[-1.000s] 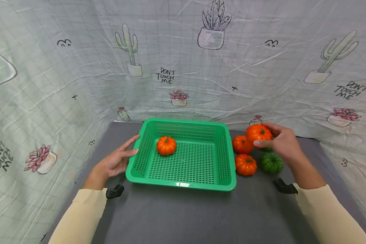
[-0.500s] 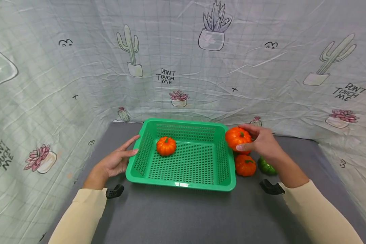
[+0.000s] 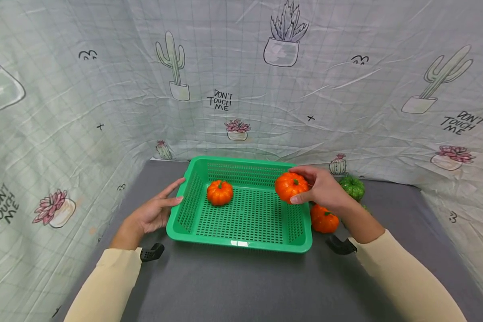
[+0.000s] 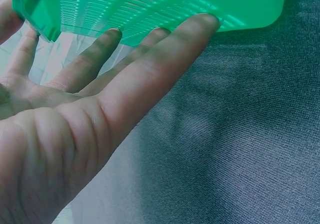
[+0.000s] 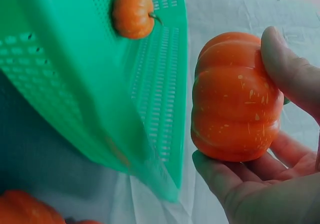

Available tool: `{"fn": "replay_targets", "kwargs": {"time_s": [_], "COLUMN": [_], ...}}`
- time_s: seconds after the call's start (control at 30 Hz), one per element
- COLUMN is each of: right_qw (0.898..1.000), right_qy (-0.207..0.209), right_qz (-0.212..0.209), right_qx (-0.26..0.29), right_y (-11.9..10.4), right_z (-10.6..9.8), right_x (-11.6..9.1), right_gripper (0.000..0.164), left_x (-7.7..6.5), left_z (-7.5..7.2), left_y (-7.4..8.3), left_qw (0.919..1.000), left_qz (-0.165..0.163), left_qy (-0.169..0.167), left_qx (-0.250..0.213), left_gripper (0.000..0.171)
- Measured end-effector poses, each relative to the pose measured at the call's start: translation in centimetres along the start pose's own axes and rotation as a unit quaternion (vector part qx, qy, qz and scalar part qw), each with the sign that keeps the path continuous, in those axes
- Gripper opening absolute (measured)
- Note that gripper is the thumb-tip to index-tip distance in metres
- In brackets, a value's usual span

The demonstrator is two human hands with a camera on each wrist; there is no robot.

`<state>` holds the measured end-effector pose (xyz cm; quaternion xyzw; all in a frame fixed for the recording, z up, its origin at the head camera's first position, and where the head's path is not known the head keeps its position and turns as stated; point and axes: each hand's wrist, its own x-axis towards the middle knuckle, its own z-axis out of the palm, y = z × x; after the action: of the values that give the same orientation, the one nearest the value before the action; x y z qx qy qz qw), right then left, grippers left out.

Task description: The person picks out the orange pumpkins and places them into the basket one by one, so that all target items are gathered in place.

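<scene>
My right hand (image 3: 324,190) grips an orange pumpkin (image 3: 291,187) between thumb and fingers, over the right side of a green plastic basket (image 3: 237,247). In the right wrist view the held pumpkin (image 5: 237,98) shows pale flecks on its ribbed skin. Another orange pumpkin (image 3: 219,192) sits inside the basket toward the left. My left hand (image 3: 154,212) is at the basket's left side, thumb and index finger at the rim. Its straight fingers (image 4: 150,71) reach to the slotted wall in the left wrist view.
Right of the basket, an orange pumpkin (image 3: 324,219) stands on the grey tabletop (image 3: 241,286). A green pumpkin (image 3: 352,188) lies behind my right forearm, which partly covers other pumpkins. A cactus-print cloth (image 3: 241,80) rises behind and at the sides.
My right hand has carried the orange pumpkin leftward from above the other pumpkins to over the basket's right side. The left hand and the basket have stayed put.
</scene>
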<state>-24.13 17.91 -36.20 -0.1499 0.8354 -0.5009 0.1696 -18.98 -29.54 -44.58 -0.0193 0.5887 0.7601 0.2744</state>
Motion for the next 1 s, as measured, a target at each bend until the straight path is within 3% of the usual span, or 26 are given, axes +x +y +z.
{"fn": "replay_targets", "kwargs": {"time_s": [0.47,1.0], "right_qw": [0.999,0.993], "right_qy": [-0.042,-0.104], "right_qz": [-0.009,-0.023], "right_qx": [0.03,0.048], "right_y": [-0.8,-1.8], "right_z": [2.7,5.1], "right_x": [1.0,2.3], "right_gripper": [0.084,0.08], "left_x": [0.1,0.1], "left_z": [0.1,0.0], "left_y": [-0.1,0.1], "left_qw": [1.0,0.9999], "left_qz": [0.002,0.006], "left_qy": [0.006,-0.009], "left_qx": [0.001,0.002], "left_gripper": [0.078,0.078]}}
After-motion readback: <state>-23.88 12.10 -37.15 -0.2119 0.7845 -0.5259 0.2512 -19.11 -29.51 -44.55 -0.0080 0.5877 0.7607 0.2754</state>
